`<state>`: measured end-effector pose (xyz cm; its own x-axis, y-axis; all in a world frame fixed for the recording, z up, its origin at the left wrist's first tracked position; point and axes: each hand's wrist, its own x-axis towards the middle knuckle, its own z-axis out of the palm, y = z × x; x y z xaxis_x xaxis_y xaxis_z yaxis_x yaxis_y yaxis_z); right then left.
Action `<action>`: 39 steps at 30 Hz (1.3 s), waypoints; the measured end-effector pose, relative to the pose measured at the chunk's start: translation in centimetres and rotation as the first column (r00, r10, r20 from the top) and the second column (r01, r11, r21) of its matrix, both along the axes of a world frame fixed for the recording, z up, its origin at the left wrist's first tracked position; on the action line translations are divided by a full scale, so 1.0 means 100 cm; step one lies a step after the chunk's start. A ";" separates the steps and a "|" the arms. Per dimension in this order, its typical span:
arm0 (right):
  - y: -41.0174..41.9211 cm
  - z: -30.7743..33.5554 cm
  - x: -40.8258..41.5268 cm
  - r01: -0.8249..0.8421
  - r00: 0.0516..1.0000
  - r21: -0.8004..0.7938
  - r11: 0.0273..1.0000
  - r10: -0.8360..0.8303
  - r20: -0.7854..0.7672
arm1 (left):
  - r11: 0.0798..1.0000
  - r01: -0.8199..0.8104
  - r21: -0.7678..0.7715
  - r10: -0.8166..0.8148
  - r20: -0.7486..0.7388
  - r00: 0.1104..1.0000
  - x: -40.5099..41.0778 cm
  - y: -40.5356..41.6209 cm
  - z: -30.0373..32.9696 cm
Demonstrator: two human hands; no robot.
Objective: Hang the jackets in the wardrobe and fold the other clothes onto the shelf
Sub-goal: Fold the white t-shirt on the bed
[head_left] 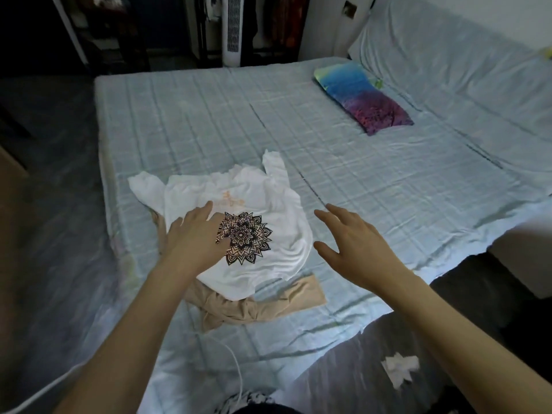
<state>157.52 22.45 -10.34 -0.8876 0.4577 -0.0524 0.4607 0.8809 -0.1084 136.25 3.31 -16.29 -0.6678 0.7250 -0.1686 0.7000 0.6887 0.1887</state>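
A white T-shirt (268, 210) with a black mandala print lies crumpled on the bed near its front left corner. Under it a beige garment (254, 309) sticks out toward me. My left hand (194, 237) lies flat on the shirt, fingers straight, its thumb on the print's left edge. My right hand (349, 243) hovers open just to the right of the shirt, fingers spread, holding nothing.
The bed (358, 174) has a pale blue checked sheet. A colourful blue-and-purple pillow (363, 97) lies at the back right. A white cable (236, 363) runs over the bed's near edge. White crumpled paper (400, 369) lies on the floor at right. A white tower fan (233, 28) and dark wardrobe stand behind.
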 end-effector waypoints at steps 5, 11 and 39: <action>0.023 -0.019 -0.030 -0.024 0.999 -0.055 0.998 0.026 0.025 | 0.998 -0.024 -0.051 0.026 0.047 0.999 -0.023 0.008 -0.014; 0.052 -0.032 -0.065 -0.090 0.994 -0.080 0.993 0.094 0.048 | 0.989 -0.036 -0.143 0.054 0.126 0.991 -0.033 0.021 -0.034; 0.185 -0.271 -0.165 -0.476 0.799 -0.350 0.807 0.563 0.212 | 0.843 -0.222 -0.490 0.322 0.128 0.938 -0.015 0.131 -0.196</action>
